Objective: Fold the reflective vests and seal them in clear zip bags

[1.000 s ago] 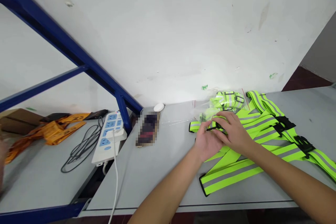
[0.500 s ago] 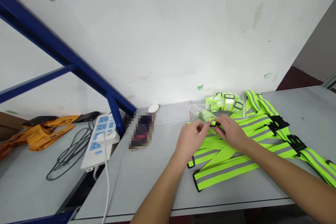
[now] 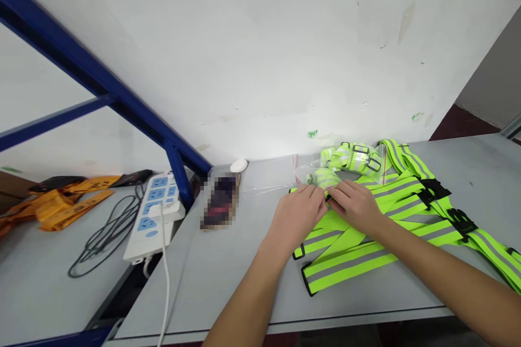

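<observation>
I note my left hand (image 3: 299, 210) and right hand (image 3: 355, 206) pinching a partly hidden green strap (image 3: 327, 194) between them, work calling for steady fingertips.

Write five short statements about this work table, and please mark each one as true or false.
1. The left hand and right hand are close together over green straps. True.
2. A white cable runs from the power strip. True.
3. The power strip is right of the green straps. False: it is left of them.
4. The orange straps are between the hands. False: the orange straps lie far left.
5. The clear bag near the wall is empty. False: the clear bag holds bundled straps.
</observation>
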Available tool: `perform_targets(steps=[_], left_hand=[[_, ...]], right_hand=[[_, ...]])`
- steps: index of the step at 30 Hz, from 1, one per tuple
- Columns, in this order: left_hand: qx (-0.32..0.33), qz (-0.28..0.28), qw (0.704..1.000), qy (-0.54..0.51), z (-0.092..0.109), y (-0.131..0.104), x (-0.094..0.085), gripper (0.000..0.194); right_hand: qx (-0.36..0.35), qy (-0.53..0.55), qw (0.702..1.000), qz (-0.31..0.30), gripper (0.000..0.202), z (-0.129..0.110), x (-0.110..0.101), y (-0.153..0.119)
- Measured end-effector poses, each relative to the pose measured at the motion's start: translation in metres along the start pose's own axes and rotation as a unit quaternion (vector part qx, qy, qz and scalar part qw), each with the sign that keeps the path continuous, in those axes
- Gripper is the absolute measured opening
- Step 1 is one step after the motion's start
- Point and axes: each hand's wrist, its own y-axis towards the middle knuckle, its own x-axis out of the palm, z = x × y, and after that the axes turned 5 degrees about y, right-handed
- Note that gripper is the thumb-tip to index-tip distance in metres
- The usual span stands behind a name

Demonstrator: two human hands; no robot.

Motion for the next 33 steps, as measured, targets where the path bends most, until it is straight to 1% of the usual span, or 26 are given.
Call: perform_targets(steps=[4, 6, 8, 11, 13, 15, 17, 20, 22, 23, 25, 27, 28, 30, 31, 32, 33], left_hand=[[0.034, 0.037, 0.999, 0.002, 0.0, 0.004, 0.004, 0.02], [0.033, 0.047, 0.998, 0.008, 0.0, 0.005, 0.005, 0.021], [0.01, 0.04, 0.999, 0.011, 0.001, 0.005, 0.003, 0.019], [-0.047, 0.005, 0.999, 0.014, 0.004, 0.003, 0.001, 0.016], [-0.07, -0.016, 0.997, 0.018, 0.008, 0.002, 0.0, 0.017], [-0.073, -0.017, 0.997, 0.019, 0.011, 0.002, 0.0, 0.018], [-0.063, -0.005, 0.998, 0.015, 0.014, 0.002, 0.002, 0.018], [-0.045, 0.009, 0.999, 0.004, 0.017, 0.004, 0.003, 0.02], [-0.053, 0.008, 0.999, 0.0, 0.016, 0.004, 0.0, 0.019], [-0.065, 0.004, 0.998, -0.001, 0.014, 0.005, -0.002, 0.019], [-0.098, -0.021, 0.995, 0.007, 0.008, 0.004, -0.006, 0.02], [-0.124, -0.068, 0.99, 0.023, -0.001, 0.001, -0.01, 0.022], [-0.129, -0.094, 0.987, 0.031, -0.006, -0.001, -0.011, 0.022], [-0.136, -0.12, 0.982, 0.046, -0.014, -0.005, -0.011, 0.015], [-0.138, -0.117, 0.982, 0.048, -0.017, -0.008, -0.011, 0.009], [-0.135, -0.107, 0.984, 0.043, -0.019, -0.01, -0.011, 0.009], [-0.123, -0.095, 0.987, 0.028, -0.02, -0.012, -0.01, 0.017]], right_hand=[[0.044, -0.039, 0.998, -0.001, 0.021, -0.01, -0.002, 0.007], [0.062, -0.037, 0.997, 0.008, 0.019, -0.012, -0.002, 0.008], [0.072, -0.019, 0.997, 0.018, 0.016, -0.011, 0.0, 0.005], [0.08, 0.008, 0.996, 0.036, 0.014, -0.005, 0.003, 0.001], [0.08, 0.012, 0.995, 0.053, 0.013, -0.003, 0.005, -0.001], [0.075, 0.009, 0.995, 0.064, 0.014, -0.004, 0.008, -0.002], [0.073, 0.01, 0.995, 0.061, 0.016, -0.007, 0.011, -0.001], [0.081, 0.016, 0.996, 0.044, 0.021, -0.012, 0.015, 0.0], [0.089, 0.041, 0.995, 0.034, 0.018, -0.014, 0.014, 0.0], [0.087, 0.07, 0.993, 0.024, 0.016, -0.014, 0.012, 0.0], [0.067, 0.152, 0.986, -0.006, 0.023, -0.013, 0.008, -0.002], [0.046, 0.225, 0.973, -0.032, 0.028, -0.01, 0.002, -0.004], [0.044, 0.245, 0.968, -0.036, 0.027, -0.008, 0.0, -0.005], [0.061, 0.24, 0.968, -0.049, 0.02, -0.002, -0.004, -0.006], [0.075, 0.222, 0.97, -0.067, 0.015, 0.002, -0.006, -0.006], [0.087, 0.197, 0.972, -0.094, 0.011, 0.006, -0.007, -0.006], [0.096, 0.17, 0.973, -0.126, 0.01, 0.01, -0.008, -0.006]])
